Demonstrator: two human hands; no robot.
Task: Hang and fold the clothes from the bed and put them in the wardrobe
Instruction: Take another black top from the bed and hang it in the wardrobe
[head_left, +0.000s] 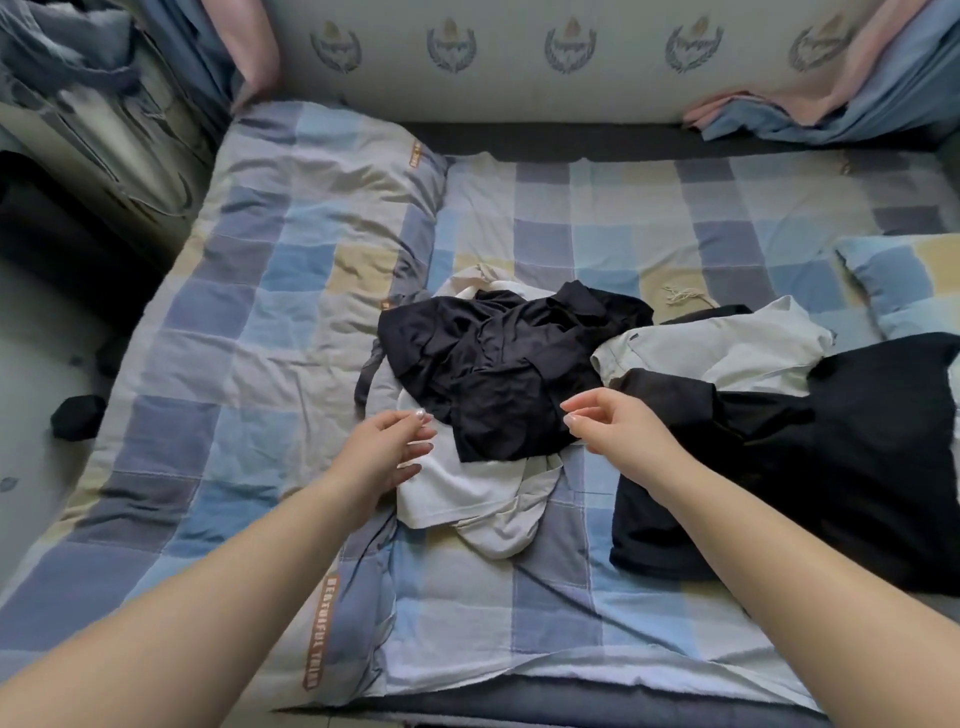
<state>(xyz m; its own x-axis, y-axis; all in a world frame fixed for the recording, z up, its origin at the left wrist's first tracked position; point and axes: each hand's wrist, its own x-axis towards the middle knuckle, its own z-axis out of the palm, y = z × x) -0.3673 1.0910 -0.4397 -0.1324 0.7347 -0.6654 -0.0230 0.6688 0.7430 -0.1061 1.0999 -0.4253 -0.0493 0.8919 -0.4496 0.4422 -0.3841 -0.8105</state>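
Bed (597, 218): covered by a checked sheet in blue, grey and pale yellow; fills most of the view.
Quilt (291, 270): same check pattern, folded along the bed's 9 o'clock side, orange lettered strip down its edge.
Black garment (498, 353): crumpled at the bed's centre, lying on top of white clothing.
White garment (467, 488): spread under the black one, sticking out at 6 o'clock of it.
Light trousers (717, 348): at 3 o'clock of the black garment, touching it.
Dark garment (831, 467): large, flat, at 4 o'clock, partly over the light trousers.
Pillow (904, 286): checked, at the bed's 3 o'clock edge.
Left hand (387, 449): open, fingers loosely extended, over the white garment's 9 o'clock edge; contact cannot be told.
Right hand (610, 423): open, fingers relaxed and slightly bent, gripping nothing, just over the black garment's 4 o'clock edge.
Black sock (78, 418): on the floor at 9 o'clock, beside the bed.
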